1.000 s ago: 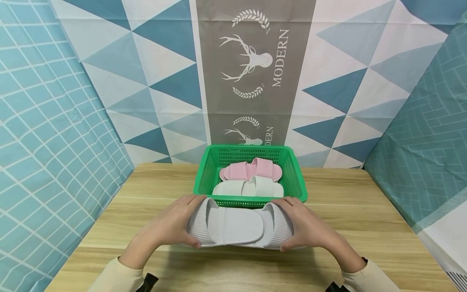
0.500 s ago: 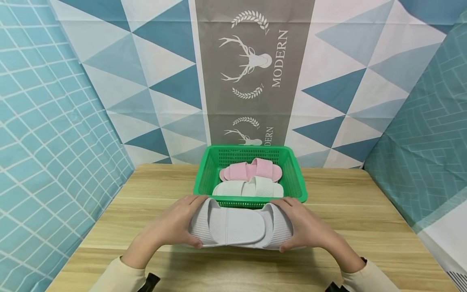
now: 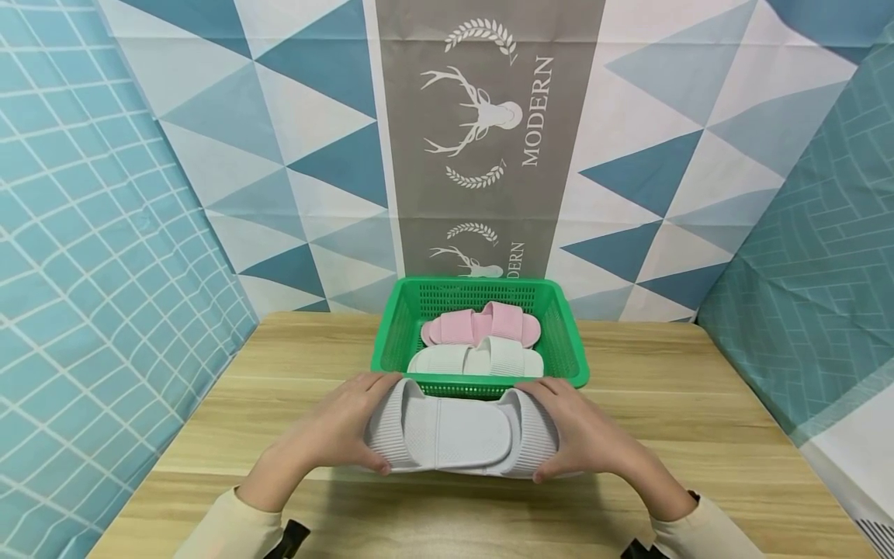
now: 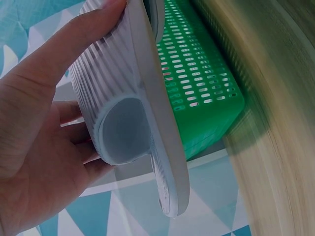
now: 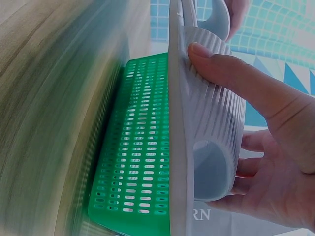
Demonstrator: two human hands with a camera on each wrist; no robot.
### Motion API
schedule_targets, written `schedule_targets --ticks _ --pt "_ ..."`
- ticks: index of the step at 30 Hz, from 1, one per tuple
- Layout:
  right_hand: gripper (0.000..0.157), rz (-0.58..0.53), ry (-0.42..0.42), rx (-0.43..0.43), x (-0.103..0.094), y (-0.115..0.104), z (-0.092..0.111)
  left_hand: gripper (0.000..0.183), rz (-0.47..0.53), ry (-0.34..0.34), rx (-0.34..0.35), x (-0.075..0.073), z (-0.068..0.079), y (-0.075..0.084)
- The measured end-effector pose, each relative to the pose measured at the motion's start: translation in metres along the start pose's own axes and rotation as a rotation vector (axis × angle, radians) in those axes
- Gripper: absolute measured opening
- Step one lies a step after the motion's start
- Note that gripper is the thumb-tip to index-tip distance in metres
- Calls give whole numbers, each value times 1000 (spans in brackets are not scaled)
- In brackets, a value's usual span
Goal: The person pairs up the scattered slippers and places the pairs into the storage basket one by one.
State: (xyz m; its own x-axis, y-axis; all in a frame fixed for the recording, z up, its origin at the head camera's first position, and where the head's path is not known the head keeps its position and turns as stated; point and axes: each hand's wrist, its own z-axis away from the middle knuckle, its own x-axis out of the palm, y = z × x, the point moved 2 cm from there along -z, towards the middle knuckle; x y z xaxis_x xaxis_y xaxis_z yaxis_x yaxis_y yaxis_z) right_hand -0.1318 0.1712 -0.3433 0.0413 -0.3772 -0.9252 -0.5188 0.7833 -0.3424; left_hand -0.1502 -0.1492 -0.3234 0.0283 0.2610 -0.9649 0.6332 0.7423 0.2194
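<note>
A pair of light grey slippers is held above the table, just in front of the green basket [image 3: 482, 383]. My left hand [image 3: 342, 425] grips the left slipper [image 3: 464, 435] round its ribbed strap, thumb on the near side and fingers over the far side. The right slipper [image 3: 536, 436] is gripped the same way by my right hand [image 3: 581, 428]. The heel end of the left slipper overlaps the right one. In the left wrist view the thumb presses on the strap [image 4: 106, 64]. Fingers reach behind the strap [image 5: 219, 93] in the right wrist view.
Inside the basket lie pink slippers [image 3: 457, 328] at the back and white slippers [image 3: 447, 359] in front of them. The basket stands at the far edge of the wooden table [image 3: 663, 388], against a patterned wall covering [image 3: 307, 140].
My left hand has shifted slightly right with its slipper, so the two slippers overlap a little more. The right hand has barely moved left. The basket and its slippers stay put.
</note>
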Motion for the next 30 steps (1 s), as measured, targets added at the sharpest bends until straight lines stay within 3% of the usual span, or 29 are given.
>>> schedule_targets --ticks 30 --pt "107 8 -3 -14 0 -6 -1 108 -2 -4 16 0 -2 6"
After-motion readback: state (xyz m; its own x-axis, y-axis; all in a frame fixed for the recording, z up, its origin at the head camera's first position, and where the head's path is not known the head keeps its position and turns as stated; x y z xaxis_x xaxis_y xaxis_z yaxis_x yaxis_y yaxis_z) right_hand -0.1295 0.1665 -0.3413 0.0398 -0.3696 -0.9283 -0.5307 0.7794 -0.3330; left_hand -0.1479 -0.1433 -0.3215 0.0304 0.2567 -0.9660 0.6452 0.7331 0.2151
